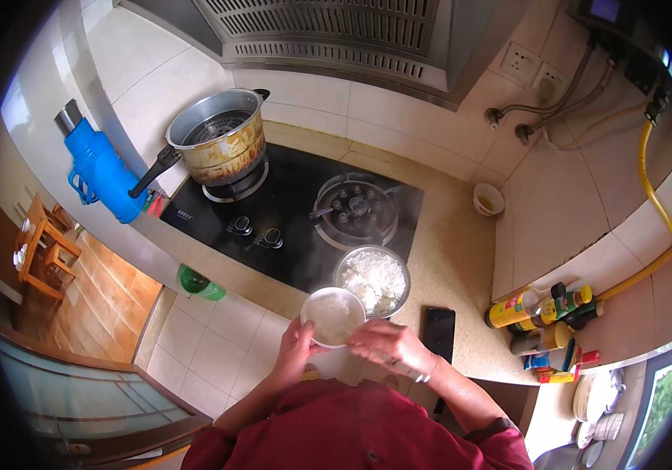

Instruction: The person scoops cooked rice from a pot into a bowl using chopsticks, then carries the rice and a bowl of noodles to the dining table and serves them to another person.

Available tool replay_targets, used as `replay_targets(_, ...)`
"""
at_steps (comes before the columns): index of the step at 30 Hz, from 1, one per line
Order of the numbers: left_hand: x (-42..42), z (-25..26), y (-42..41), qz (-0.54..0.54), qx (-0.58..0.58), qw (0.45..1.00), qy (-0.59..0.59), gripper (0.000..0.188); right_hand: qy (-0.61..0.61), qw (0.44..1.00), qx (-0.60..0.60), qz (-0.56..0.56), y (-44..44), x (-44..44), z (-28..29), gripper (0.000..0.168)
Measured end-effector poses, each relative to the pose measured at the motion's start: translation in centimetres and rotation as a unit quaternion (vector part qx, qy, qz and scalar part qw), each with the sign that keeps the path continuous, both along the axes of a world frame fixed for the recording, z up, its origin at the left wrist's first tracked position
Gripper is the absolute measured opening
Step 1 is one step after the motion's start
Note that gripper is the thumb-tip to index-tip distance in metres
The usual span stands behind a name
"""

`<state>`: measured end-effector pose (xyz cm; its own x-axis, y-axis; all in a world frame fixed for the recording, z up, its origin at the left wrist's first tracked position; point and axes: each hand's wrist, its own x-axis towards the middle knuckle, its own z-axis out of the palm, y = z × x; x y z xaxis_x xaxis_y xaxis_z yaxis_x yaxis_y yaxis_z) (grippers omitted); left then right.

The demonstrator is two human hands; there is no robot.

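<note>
My left hand (pixel 296 345) grips a white bowl (pixel 333 342) by its left side, with the thumb over the rim. White rice (pixel 331 311) lies inside the bowl. At the bowl's right edge is my right hand (pixel 391 346), its fingers curled and blurred; whether it holds a utensil cannot be made out. Just beyond, a round metal pot (pixel 408 288) heaped with steaming cooked rice (pixel 374 279) stands at the near edge of the black gas cooktop (pixel 289 276). In this view the white bowl slightly overlaps that pot.
A stained metal pot (pixel 224 150) with a steamer insert sits on the left burner, its black handle (pixel 154 171) jutting out. A blue thermos (pixel 107 170) stands left. On the right are a smartphone (pixel 439 330), a small bowl (pixel 488 200) and several condiment bottles (pixel 515 308). Overhead is a range hood (pixel 341 56).
</note>
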<state>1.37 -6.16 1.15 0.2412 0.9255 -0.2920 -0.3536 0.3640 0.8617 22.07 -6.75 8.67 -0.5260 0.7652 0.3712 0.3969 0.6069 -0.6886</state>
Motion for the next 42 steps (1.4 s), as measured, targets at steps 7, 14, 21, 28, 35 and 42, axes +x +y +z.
replay_targets(7, -0.3, -0.5, 0.4, 0.010, -0.001, 1.000, -0.009, 0.042, 0.041, 0.999, 0.026, -0.008, 0.1, 1.7, 1.0, 0.018)
replay_targets(14, -0.7, -0.5, 0.4, 0.014, -0.011, 1.000, -0.003, 0.040, 0.158, 0.974, -0.111, -0.117, 0.1, 3.6, 2.2, 0.035)
replay_targets(21, -0.1, 0.1, 0.6, 0.003, 0.012, 1.000, 0.013, 0.041, 0.144, 0.972, -0.159, -0.091, -0.3, 1.4, -0.9, 0.034)
replay_targets(28, -2.3, -1.7, 0.2, 0.060, 0.014, 0.998, -0.010, 0.040, 0.149, 0.959, -0.108, -0.217, 2.0, 7.2, -1.9, 0.038)
replay_targets(35, -2.6, -2.5, 0.1, 0.053, 0.011, 0.998, 0.036, 0.040, 0.084, 0.973, -0.046, -0.210, 4.1, 8.0, -4.0, 0.027)
replay_targets(42, -1.7, -2.8, 0.2, 0.083, 0.000, 0.996, 0.032, 0.041, 0.070, 0.967, -0.060, -0.239, 4.5, 5.8, -5.1, 0.014)
